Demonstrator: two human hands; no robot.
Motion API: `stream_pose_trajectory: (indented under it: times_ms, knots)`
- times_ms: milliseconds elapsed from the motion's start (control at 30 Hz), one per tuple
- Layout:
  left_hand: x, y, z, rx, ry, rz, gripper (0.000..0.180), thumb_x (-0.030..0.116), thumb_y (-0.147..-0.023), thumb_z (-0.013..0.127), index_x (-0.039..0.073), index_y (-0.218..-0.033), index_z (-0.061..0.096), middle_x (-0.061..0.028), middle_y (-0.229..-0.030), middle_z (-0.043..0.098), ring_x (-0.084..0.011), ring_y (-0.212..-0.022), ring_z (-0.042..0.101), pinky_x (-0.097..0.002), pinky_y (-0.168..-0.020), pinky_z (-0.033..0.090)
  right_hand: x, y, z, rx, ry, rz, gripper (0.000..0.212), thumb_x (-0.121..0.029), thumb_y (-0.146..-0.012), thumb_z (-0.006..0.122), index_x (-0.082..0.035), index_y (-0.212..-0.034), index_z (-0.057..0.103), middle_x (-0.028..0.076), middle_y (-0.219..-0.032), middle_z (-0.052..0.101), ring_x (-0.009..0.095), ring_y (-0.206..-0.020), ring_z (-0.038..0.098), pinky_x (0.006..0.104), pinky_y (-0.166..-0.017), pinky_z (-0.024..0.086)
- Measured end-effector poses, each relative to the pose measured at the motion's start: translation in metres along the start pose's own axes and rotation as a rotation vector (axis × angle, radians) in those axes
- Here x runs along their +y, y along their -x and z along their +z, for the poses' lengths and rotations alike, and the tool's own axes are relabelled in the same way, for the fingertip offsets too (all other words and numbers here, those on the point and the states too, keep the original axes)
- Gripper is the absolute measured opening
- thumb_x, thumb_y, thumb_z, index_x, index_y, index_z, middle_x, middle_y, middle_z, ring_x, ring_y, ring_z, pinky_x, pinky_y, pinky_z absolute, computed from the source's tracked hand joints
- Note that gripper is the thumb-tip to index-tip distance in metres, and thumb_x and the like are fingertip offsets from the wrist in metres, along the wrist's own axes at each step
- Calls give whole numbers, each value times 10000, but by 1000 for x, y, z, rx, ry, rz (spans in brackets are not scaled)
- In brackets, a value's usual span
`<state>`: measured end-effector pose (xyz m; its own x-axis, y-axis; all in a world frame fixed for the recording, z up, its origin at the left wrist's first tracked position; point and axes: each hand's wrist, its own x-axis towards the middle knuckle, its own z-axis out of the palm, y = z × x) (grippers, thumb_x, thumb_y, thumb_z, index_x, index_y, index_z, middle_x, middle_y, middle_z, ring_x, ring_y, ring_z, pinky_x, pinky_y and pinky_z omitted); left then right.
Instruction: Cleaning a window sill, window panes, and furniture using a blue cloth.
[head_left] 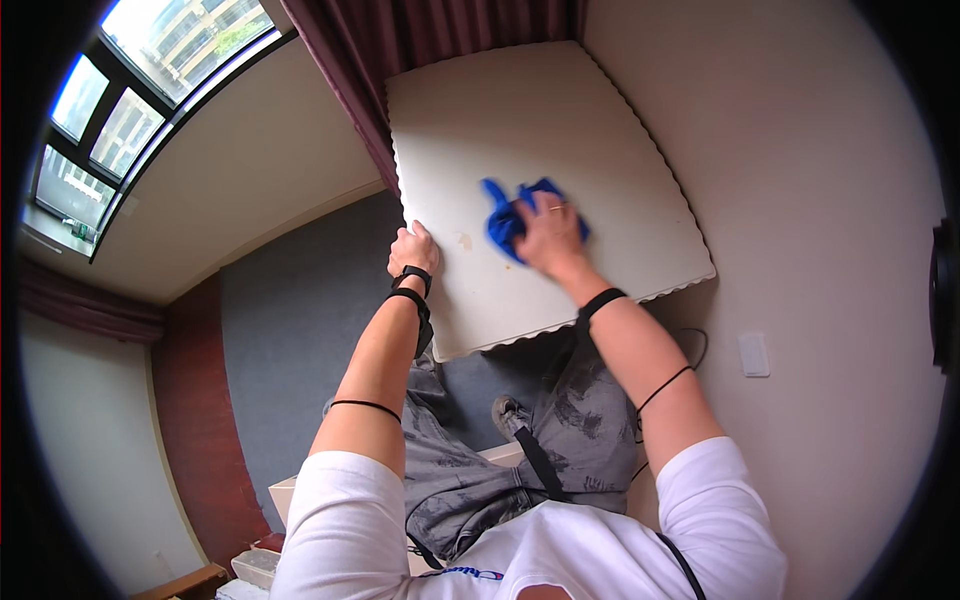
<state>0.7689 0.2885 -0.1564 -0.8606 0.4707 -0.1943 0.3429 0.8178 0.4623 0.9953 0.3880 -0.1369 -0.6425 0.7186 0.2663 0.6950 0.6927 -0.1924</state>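
Observation:
A white tabletop (560, 110) with a scalloped edge stretches out in front of me. My left hand (413, 250) is closed round its left edge. On the surface, my right hand (551, 236) presses down on a crumpled blue cloth (505, 228), with the fingers over it; both are slightly blurred. Left of the cloth a tan stain (464, 241) marks the tabletop, and a small orange-brown spot (508, 267) lies just below the cloth.
Purple curtains (450, 40) hang behind the tabletop's far edge. A pale wall (800, 200) with a white plate (754, 355) runs along the right. Windows (130, 130) are at upper left. Grey flooring (300, 290) lies below, and a dark cable (700, 345) hangs near my right forearm.

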Motion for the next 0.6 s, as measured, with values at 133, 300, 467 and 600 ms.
stream_pose_trajectory:
  times_ms: [133, 300, 467, 600]
  knots:
    - [2, -2, -4, 13, 8, 1, 560, 494, -1013, 362, 35, -1166, 644, -244, -1133, 698, -439, -1097, 653, -529, -942, 499, 125, 19, -26, 58, 182, 365, 596, -380, -863, 589, -111, -1394, 554, 182, -1425, 483, 371, -1350, 427, 559, -1115, 315]
    - [2, 2, -5, -2, 29, 6, 549, 481, -1015, 369, 26, -1157, 641, -245, -1120, 700, -437, -1086, 657, -525, -938, 501, 192, 87, -53, 76, 267, 573, 609, -380, -875, 580, -105, -1416, 530, 190, -1454, 453, 383, -1374, 397, 562, -1119, 314]
    - [0, 0, -6, 10, 30, 12, 548, 480, -1014, 368, 26, -1149, 642, -248, -1114, 699, -440, -1081, 657, -531, -934, 501, 165, 94, -39, 45, 404, 621, 618, -371, -871, 578, -81, -1414, 526, 211, -1430, 446, 406, -1329, 411, 581, -1078, 330]
    - [-4, -1, -6, 26, 23, 4, 537, 477, -1014, 374, 29, -1134, 645, -249, -1101, 702, -442, -1070, 661, -534, -926, 503, 110, 76, -25, -6, 357, 491, 616, -386, -866, 570, -66, -1392, 547, 214, -1421, 450, 412, -1322, 410, 603, -1063, 331]
